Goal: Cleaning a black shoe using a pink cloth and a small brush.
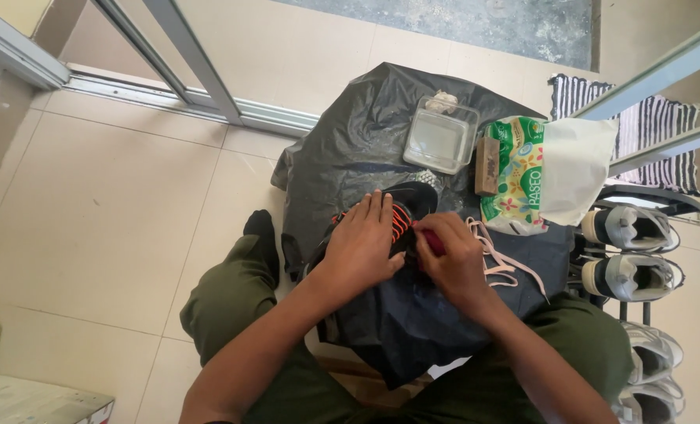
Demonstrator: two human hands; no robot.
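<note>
Your left hand (363,239) lies flat on the black shoe (403,206) over your lap; your right hand (450,253) pinches its tongue. Pale laces (497,259) lie beside it, and beyond sit a clear tub (441,141) and a tissue pack (515,177).

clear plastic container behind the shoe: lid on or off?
Cannot tell. The clear plastic container lies flat on the black plastic sheet; its transparency hides any lid.

I see a cream tiled floor (114,196) in even daylight, a metal sliding-door track (154,98) across it, a striped mat (648,126), and a shoe rack (640,259) on the right.
</note>
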